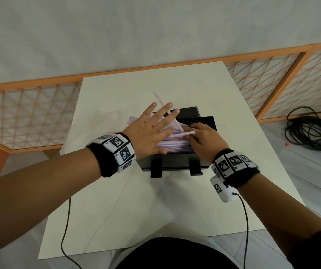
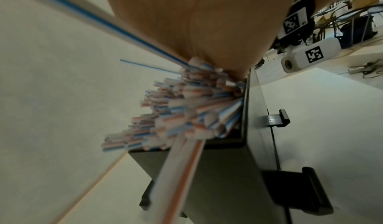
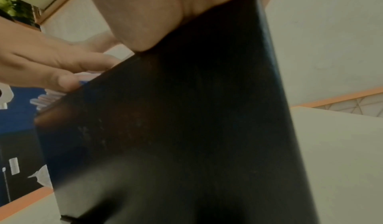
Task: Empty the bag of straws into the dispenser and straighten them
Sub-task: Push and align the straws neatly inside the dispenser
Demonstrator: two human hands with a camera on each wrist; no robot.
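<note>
A black dispenser box (image 1: 171, 163) stands mid-table with its lid (image 1: 190, 111) raised behind. Pink and blue striped straws (image 1: 175, 147) lie in it in a crossed, untidy heap, and several stick out past its left end. My left hand (image 1: 151, 131) lies flat on the heap with its fingers spread. My right hand (image 1: 202, 140) is at the box's right end, fingers curled, pinching the end of a pink straw (image 1: 182, 134). In the left wrist view the straws' ends (image 2: 186, 113) jut from the box (image 2: 228, 170). The right wrist view shows mostly the box wall (image 3: 186, 129).
The white table (image 1: 117, 191) has bare surface on all sides of the box. An orange lattice fence (image 1: 29, 113) runs behind it. A coil of black cable (image 1: 314, 131) lies on the floor at right. Thin cables hang from both wrists.
</note>
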